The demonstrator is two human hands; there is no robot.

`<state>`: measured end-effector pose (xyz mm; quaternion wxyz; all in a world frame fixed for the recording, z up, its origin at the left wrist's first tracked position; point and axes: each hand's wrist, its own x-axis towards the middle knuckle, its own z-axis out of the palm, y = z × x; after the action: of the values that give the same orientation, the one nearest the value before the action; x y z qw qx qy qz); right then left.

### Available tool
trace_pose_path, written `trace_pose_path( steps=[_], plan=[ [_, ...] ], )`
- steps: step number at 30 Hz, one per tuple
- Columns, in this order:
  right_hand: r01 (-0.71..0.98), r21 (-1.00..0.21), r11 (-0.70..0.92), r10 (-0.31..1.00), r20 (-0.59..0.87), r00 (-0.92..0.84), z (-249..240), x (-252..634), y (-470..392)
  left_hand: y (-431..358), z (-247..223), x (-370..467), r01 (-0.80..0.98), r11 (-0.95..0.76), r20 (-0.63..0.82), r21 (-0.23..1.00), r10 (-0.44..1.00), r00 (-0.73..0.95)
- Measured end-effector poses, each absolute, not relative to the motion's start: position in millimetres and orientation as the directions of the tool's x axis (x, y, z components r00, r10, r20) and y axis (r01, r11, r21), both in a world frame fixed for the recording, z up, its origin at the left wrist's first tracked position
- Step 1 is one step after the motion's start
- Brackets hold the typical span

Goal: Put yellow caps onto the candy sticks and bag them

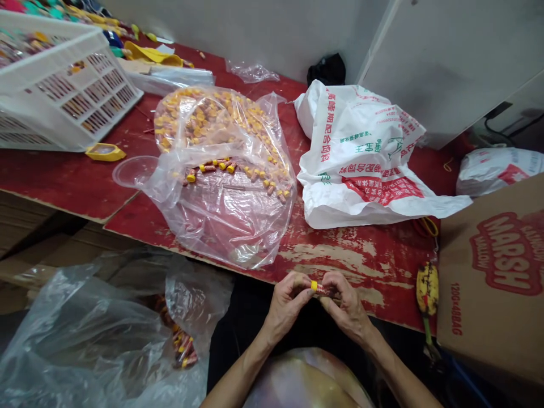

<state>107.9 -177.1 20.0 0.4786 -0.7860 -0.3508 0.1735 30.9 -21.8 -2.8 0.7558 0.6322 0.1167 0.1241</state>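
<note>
Near table edge, centre: left hand (pixel 285 306) and right hand (pixel 346 306) pinch one small yellow-capped tube (pixel 318 288) between fingertips, close over the lap; open bag (pixel 225 170) of like tubes lies just beyond for reach.

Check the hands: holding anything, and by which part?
Both hold one small red tube with a yellow cap: left hand pinches the capped end, right hand the red body.
</note>
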Motion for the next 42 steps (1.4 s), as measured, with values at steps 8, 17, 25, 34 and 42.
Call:
trace_pose_path(
  steps=[8,17,25,34,42],
  plan=[
    [0.065,-0.885,-0.461,0.681,-0.306,0.666,17.1,108.8,-179.9,-23.9,-3.1,31.3,-0.055,0.15,0.007,0.987,0.303,0.953],
    [0.694,-0.013,-0.72,0.666,-0.297,0.685,42.6,125.7,-182.9,-17.1,-17.3,36.4,-0.003,-0.063,0.033,0.998,0.481,0.876],
    [0.67,0.169,-0.723,0.579,-0.381,0.721,21.7,124.0,-167.9,-6.2,-34.7,59.7,-0.069,-0.303,0.245,0.951,0.594,0.766],
    [0.598,0.058,-0.799,0.545,-0.352,0.761,9.8,125.0,-168.4,-8.6,-39.6,72.8,-0.028,-0.332,0.249,0.943,0.643,0.724],
    [0.574,-0.39,-0.72,0.666,-0.157,0.729,15.2,124.4,-184.2,-15.2,-24.7,46.1,-0.031,-0.105,0.077,0.994,0.472,0.878]
  ],
)
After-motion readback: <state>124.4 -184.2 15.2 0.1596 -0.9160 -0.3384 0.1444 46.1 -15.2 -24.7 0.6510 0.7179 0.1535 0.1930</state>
